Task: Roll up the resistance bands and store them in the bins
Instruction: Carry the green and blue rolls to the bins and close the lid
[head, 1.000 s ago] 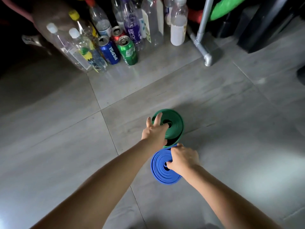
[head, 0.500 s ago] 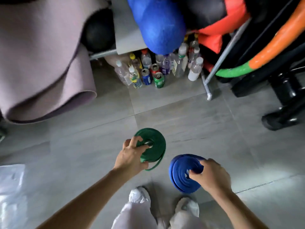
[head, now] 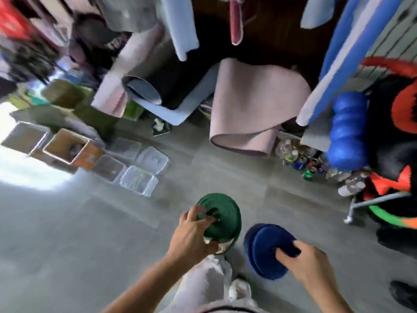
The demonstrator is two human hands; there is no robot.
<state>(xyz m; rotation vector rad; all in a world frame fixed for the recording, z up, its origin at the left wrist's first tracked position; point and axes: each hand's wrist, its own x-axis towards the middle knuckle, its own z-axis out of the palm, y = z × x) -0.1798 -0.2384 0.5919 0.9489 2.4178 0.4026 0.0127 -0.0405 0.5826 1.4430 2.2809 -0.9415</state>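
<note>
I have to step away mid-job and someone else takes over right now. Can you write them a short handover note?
Left hand: grips the rolled green band, held up off the floor.
Right hand: grips the rolled blue band, also held up.
Clear bins: on the floor ahead to the left, blurred, so I cannot tell what is in them.
Done: both bands are rolled up.
Left: carry them over and put them in the bins.
</note>
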